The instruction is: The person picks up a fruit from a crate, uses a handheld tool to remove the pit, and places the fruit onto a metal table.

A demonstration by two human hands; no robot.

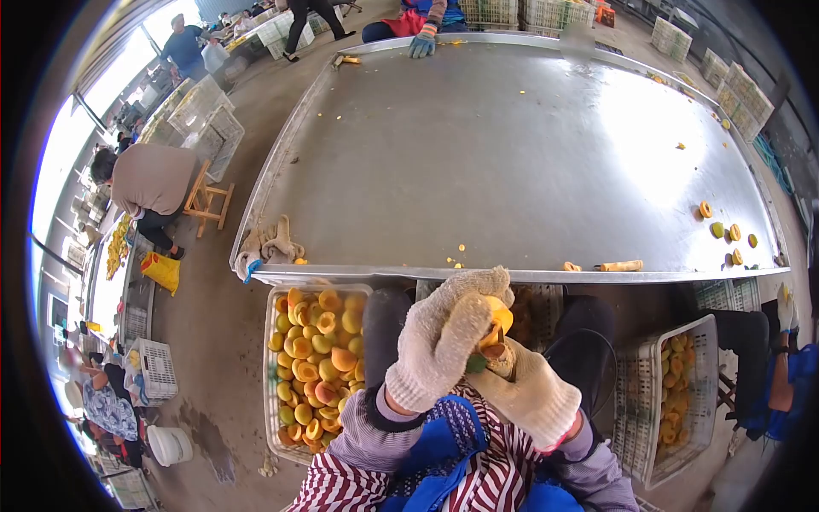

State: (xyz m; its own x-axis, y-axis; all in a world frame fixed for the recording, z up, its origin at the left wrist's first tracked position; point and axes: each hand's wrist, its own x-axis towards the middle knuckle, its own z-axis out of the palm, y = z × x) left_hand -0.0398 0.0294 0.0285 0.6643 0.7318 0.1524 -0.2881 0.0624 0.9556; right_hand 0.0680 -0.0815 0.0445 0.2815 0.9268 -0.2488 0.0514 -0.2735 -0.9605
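Observation:
My left hand (pixel 444 337), in a pale knitted glove, is closed on a yellow-orange fruit (pixel 499 316) above my lap. Against the fruit, my right hand (pixel 533 388), also gloved, is wrapped round a short tool (pixel 498 352) that looks like a wooden handle. The tool's working end is largely hidden between the hands. A bit of green shows under the fruit. Just beyond both hands runs the near edge of a metal table (pixel 478 171). Left of my knees, a white crate (pixel 271 375) holds several halved orange fruits (pixel 320 367).
Fruit halves (pixel 735 232) and a wooden-handled piece (pixel 621 266) lie on the table's right side; gloves (pixel 271 243) lie at its near left corner. Another fruit crate (pixel 636 410) stands at right. A person's gloved hand (pixel 422 43) rests on the far edge.

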